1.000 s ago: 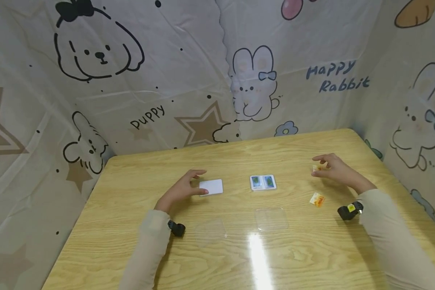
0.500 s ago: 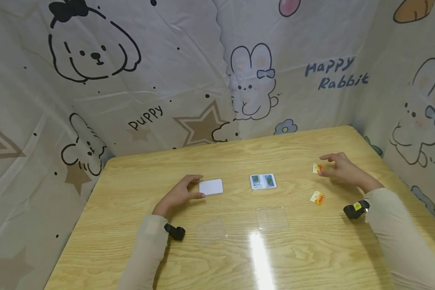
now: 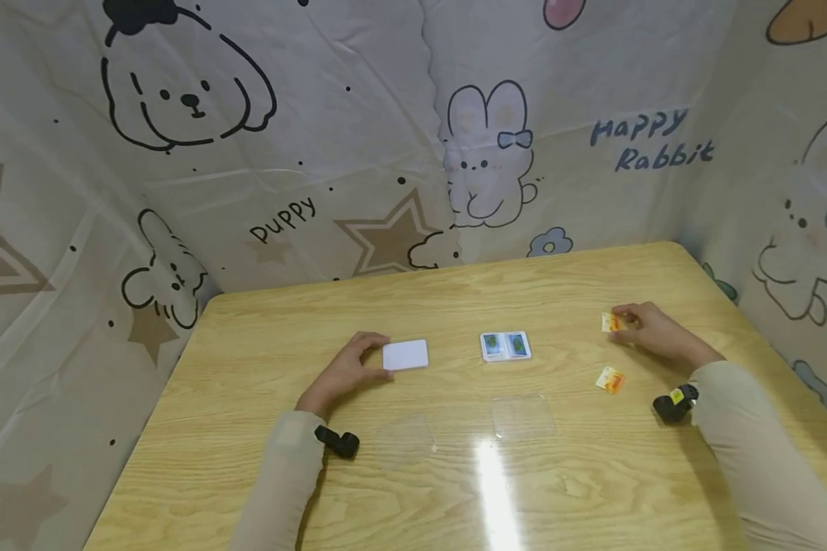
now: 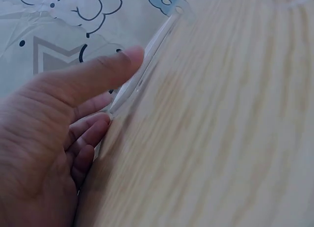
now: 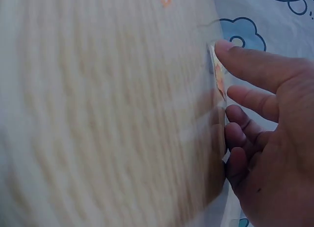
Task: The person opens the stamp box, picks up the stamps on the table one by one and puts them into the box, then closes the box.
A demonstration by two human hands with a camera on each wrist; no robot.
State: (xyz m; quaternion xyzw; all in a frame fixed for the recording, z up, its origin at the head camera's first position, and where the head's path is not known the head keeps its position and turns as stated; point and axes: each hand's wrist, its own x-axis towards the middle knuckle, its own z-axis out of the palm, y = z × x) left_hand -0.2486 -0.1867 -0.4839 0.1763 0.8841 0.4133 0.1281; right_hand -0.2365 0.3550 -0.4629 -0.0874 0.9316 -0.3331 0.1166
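While the left hand (image 3: 343, 373) curves loosely at the left end of the white card (image 3: 405, 354), its thumb and fingers stay parted, released rather than pinching. Toward the far right corner of the table (image 3: 282, 321), the right hand (image 3: 651, 330) has its thumb and forefinger at opposite sides of an orange-and-cream piece (image 3: 608, 322); whether they grip it cannot be told. A matching piece (image 3: 610, 379) lies nearer the front edge.

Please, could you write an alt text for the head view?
A person's right hand is at a small orange piece on a wooden table; the left hand is at a white rectangle. Between them lies a card with two blue pictures; nearer are two clear sheets and another orange piece.
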